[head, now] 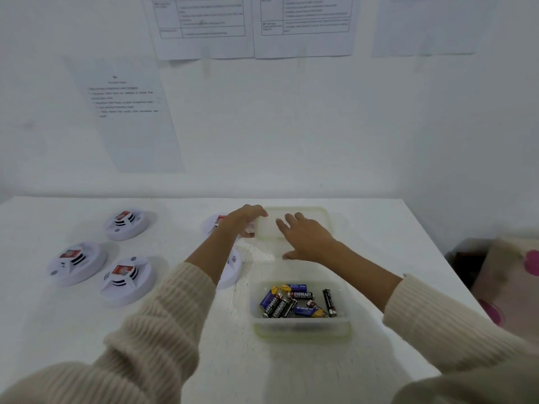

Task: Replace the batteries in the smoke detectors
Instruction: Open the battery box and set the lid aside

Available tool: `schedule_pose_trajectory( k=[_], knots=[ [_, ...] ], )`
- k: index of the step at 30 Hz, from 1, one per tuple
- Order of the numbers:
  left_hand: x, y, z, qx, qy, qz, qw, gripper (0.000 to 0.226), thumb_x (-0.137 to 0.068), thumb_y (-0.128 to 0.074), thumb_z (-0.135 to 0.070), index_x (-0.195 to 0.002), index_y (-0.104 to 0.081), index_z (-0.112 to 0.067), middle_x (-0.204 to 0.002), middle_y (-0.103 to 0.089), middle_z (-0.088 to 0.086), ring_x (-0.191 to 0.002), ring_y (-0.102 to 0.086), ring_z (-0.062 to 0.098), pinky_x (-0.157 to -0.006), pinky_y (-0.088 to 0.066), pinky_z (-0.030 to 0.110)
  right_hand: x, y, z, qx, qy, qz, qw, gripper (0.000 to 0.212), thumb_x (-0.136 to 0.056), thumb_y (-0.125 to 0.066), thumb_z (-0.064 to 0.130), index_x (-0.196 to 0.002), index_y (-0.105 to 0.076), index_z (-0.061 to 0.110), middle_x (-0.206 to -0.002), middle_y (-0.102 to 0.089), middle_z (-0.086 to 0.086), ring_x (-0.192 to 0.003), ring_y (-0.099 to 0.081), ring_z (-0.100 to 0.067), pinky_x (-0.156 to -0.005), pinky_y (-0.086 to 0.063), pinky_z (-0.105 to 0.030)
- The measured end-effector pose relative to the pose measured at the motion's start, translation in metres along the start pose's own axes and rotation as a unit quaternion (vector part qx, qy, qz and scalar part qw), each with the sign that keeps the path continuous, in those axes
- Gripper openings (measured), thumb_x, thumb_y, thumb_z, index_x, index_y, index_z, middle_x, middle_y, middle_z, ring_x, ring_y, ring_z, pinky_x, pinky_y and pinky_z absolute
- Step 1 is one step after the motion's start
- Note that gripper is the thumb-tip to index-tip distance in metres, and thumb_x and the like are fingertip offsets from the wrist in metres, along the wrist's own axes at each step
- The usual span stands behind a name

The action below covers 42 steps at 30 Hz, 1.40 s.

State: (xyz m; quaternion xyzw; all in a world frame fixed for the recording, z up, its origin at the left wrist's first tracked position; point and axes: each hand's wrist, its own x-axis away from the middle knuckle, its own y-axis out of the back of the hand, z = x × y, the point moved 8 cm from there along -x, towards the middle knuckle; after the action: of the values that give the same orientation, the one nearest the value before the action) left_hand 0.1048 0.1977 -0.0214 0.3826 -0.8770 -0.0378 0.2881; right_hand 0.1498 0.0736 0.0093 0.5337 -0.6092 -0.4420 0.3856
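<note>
So both arms are stretched out over a white surface (pixel 379 228) pushed up against a white wall, cream ribbed sleeves (pixel 163 322) pulled partway up the forearms. The left hand (pixel 246 218) is on the left edge of a translucent plastic lid (pixel 303 221) lying flat at the back of the surface; fingers curl over that edge with the thumb underneath, so its grip looks closed on the lid. The right hand (pixel 304 237) is over the same lid with fingers spread wide, grip open; can't tell if the palm actually touches it.

Right in front of the lid, nearer the camera, sits an open clear container (pixel 302 328) with a greenish rim. Inside there's a loose pile of batteries (pixel 294 303), some black, some blue and yellow, all lying on their sides.

The smoke detectors are all off to the left on the surface. Three white round ones are in plain sight: one further back (pixel 126 224), one far left (pixel 76 263), one closer in (pixel 128 279), each with a red and white label on top. Two more are mostly hidden by the left arm, one (pixel 213 223) just behind the wrist and one (pixel 233 268) peeking out beside the forearm, just left of the container.

Printed sheets (pixel 204 24) are stuck on the wall above, text too blurry to read.
</note>
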Motion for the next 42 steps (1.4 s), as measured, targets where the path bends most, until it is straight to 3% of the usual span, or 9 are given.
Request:
schedule_pose_trajectory(
  k=[5,9,11,13,16,19,22,29,42],
  knots=[
    [0.008,-0.011,-0.001,-0.059,-0.029,0.016,0.998,0.057,-0.086,-0.065,-0.032,-0.13,-0.042,-0.003,-0.125,-0.045,0.013,-0.122,-0.047,0.035,-0.073,-0.05,0.04,-0.001,-0.001,0.004,0.072,0.015,-0.029,0.997,0.067,-0.093,-0.05,0.034,-0.138,-0.023,-0.007,-0.13,-0.043,-0.022,-0.118,-0.044,-0.028,-0.075,-0.052,-0.033],
    [0.008,-0.011,-0.002,-0.029,-0.039,0.019,0.999,0.051,-0.087,-0.066,-0.025,-0.128,-0.046,-0.002,-0.13,-0.052,0.017,-0.116,-0.052,0.037,-0.075,-0.05,0.046,-0.005,-0.016,0.002,0.182,0.021,0.008,0.983,0.063,-0.06,-0.078,0.043,-0.108,-0.068,0.003,-0.09,-0.072,-0.018,-0.077,-0.069,-0.023,-0.038,-0.049,-0.026],
    [0.008,-0.011,-0.003,-0.011,-0.042,0.015,0.999,0.047,-0.086,-0.067,-0.02,-0.125,-0.05,-0.001,-0.127,-0.054,0.018,-0.11,-0.055,0.036,-0.079,-0.05,0.049,-0.012,-0.019,0.003,0.197,0.032,-0.029,0.979,0.057,-0.053,-0.081,0.038,-0.099,-0.073,0.006,-0.081,-0.073,-0.018,-0.068,-0.07,-0.025,-0.031,-0.045,-0.026],
    [0.008,-0.01,-0.003,-0.001,-0.042,0.004,0.999,0.037,-0.086,-0.067,-0.017,-0.116,-0.054,-0.002,-0.118,-0.057,0.017,-0.1,-0.055,0.032,-0.079,-0.05,0.048,-0.009,-0.01,0.01,0.223,0.046,-0.016,0.973,0.058,-0.062,-0.076,0.036,-0.108,-0.068,0.003,-0.09,-0.071,-0.025,-0.077,-0.07,-0.031,-0.038,-0.05,-0.031],
    [0.006,-0.006,-0.002,-0.011,-0.036,-0.02,0.999,0.026,-0.084,-0.069,-0.017,-0.101,-0.055,-0.004,-0.105,-0.056,0.015,-0.093,-0.054,0.03,-0.076,-0.05,0.044,-0.008,-0.016,0.022,0.241,0.099,-0.012,0.966,0.057,-0.097,-0.039,0.015,-0.142,-0.015,-0.011,-0.132,-0.034,-0.045,-0.12,-0.043,-0.053,-0.078,-0.053,-0.051],
    [0.005,-0.006,-0.004,-0.03,-0.033,-0.033,0.998,0.039,-0.084,-0.069,-0.019,-0.116,-0.056,-0.001,-0.122,-0.055,0.02,-0.105,-0.054,0.033,-0.083,-0.049,0.044,-0.006,-0.012,0.024,0.171,0.107,0.016,0.979,0.057,-0.1,-0.027,0.007,-0.144,0.007,-0.005,-0.137,-0.017,-0.049,-0.125,-0.029,-0.06,-0.088,-0.045,-0.06],
    [0.005,-0.007,-0.005,-0.046,-0.02,-0.042,0.998,0.053,-0.086,-0.065,-0.021,-0.131,-0.047,0.002,-0.14,-0.045,0.018,-0.126,-0.045,0.037,-0.092,-0.047,0.043,-0.007,-0.012,0.025,0.166,0.109,0.024,0.98,0.068,-0.099,-0.037,0.01,-0.145,0.013,0.002,-0.136,-0.015,-0.051,-0.124,-0.027,-0.063,-0.088,-0.043,-0.062],
    [0.009,-0.009,-0.007,-0.008,0.009,-0.041,0.999,0.057,-0.087,-0.065,-0.017,-0.135,-0.041,0.003,-0.147,-0.036,0.018,-0.133,-0.037,0.037,-0.096,-0.044,0.046,-0.005,-0.008,0.022,0.188,0.127,0.022,0.974,0.063,-0.1,-0.03,0.008,-0.144,0.015,0.001,-0.136,-0.016,-0.051,-0.124,-0.028,-0.063,-0.089,-0.043,-0.062],
    [0.009,-0.005,-0.006,0.006,0.045,-0.036,0.998,0.052,-0.085,-0.067,-0.018,-0.128,-0.046,0.003,-0.137,-0.045,0.021,-0.115,-0.055,0.04,-0.079,-0.053,0.049,-0.014,-0.01,0.017,0.243,0.103,-0.048,0.963,0.064,-0.097,-0.036,0.011,-0.145,0.004,-0.003,-0.133,-0.032,-0.045,-0.117,-0.043,-0.058,-0.08,-0.05,-0.059]
  ],
)
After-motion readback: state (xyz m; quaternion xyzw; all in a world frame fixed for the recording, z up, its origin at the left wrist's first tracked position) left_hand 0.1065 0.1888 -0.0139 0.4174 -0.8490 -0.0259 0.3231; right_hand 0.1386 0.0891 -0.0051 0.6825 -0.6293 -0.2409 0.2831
